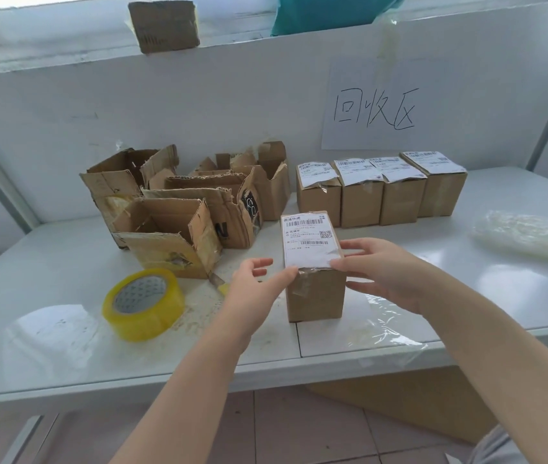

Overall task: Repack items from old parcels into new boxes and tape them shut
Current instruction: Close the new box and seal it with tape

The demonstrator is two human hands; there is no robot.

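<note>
Since the surface (48,296) is white and sits against a white wall (199,105), all the cardboard really pops. Far left, near the front edge, there's a roll of yellow tape (144,304) lying a bit tilted. Behind it is a heap of torn old boxes (179,209) with their flaps open. On the ledge above sit a small carton (164,25) and something teal (326,11).

Middle front is the box (316,296), standing upright and closed, with a white label (309,239) on top. Behind it to the right, a row of four boxes (381,192) stands side by side by the wall, each labelled. A handwritten paper sign (389,105) hangs above them. Far right is a wad of clear plastic (527,236).

The left hand (259,289) is loose, fingers spread just beside the box's left side, with only the thumb tip touching the near top corner. The right hand (379,269) is relaxed too, fingers fairly straight. Its thumb is on the label's near right corner, and the other fingers rest along the right top edge and side.
</note>
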